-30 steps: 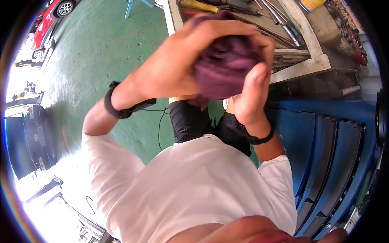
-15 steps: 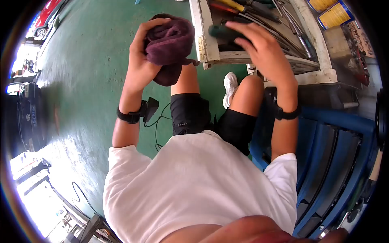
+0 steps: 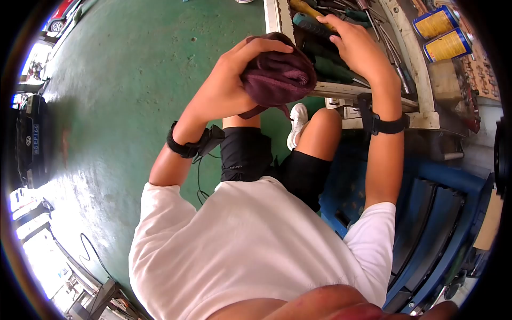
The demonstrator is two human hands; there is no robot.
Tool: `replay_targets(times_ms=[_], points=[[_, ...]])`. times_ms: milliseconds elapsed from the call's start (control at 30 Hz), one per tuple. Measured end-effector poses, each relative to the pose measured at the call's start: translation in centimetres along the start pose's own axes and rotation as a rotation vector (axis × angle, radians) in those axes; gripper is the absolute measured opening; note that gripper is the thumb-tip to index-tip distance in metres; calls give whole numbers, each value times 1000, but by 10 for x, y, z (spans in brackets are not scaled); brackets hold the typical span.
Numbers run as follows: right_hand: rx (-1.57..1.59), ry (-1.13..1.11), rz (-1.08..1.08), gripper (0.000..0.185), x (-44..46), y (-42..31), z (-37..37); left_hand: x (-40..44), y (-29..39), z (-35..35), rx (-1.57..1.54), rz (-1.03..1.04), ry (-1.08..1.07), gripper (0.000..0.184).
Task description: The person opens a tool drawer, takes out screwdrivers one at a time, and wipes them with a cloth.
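My left hand (image 3: pixel 226 82) grips a bunched dark purple cloth (image 3: pixel 280 77), its fingers wrapped over the top and a loose end hanging below. The cloth is beside the front corner of an open tool drawer (image 3: pixel 341 90). Over the drawer, my right hand (image 3: pixel 360 48) has thumb and index finger closed about a teal-handled tool (image 3: pixel 312 25); its shaft is hidden, so its exact kind does not show. Close by lie a yellow handle (image 3: pixel 305 7) and a dark green handle (image 3: pixel 333 69), among several metal shafts.
Two yellow-and-blue cans (image 3: pixel 448 45) stand right of the drawer. A blue plastic chair (image 3: pixel 426 224) is at my right side. A black cable (image 3: pixel 199 184) lies on the green floor (image 3: pixel 144 74). A dark car (image 3: pixel 34 141) is parked far left.
My left hand has moved right with the cloth, up to the drawer's corner. My right hand has shifted slightly right and up over the drawer, the tool handle still at its fingers.
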State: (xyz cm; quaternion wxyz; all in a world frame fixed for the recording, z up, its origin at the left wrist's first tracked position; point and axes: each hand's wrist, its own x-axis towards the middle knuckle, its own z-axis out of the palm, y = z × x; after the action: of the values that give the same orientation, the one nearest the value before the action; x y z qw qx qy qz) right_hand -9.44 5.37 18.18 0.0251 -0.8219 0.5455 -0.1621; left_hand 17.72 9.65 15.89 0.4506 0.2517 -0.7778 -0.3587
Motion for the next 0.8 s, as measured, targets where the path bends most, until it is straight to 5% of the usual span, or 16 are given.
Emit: replay_targets(times_ms=[133,333,400,567,667,700,767,800], points=[[-90,80,-60,38,-3,14,12,5,-3,0,43,-18,-95,59],[-322,-123,16,32,9,7,-5,9,-12,4,24,58,-142,64],[-158,-387,-6,33,22,20,-22,8,-14,5,17,54,-172,65],[-247,-30,-289,27,19,31,-14,5,-15,7,62,14,-181,63],[-251,-210,60,22,10,15,-35,1,-19,8,60,40,-144,60],[-251,-216,59,22,4,8,-43,-2,-23,8,57,36,-142,60],[28,-576,133,24,-12,-13,-57,-14,-35,8,44,57,27,54],[-80,-431,-67,27,-29,-7,-47,-22,-43,10,41,50,25,54]])
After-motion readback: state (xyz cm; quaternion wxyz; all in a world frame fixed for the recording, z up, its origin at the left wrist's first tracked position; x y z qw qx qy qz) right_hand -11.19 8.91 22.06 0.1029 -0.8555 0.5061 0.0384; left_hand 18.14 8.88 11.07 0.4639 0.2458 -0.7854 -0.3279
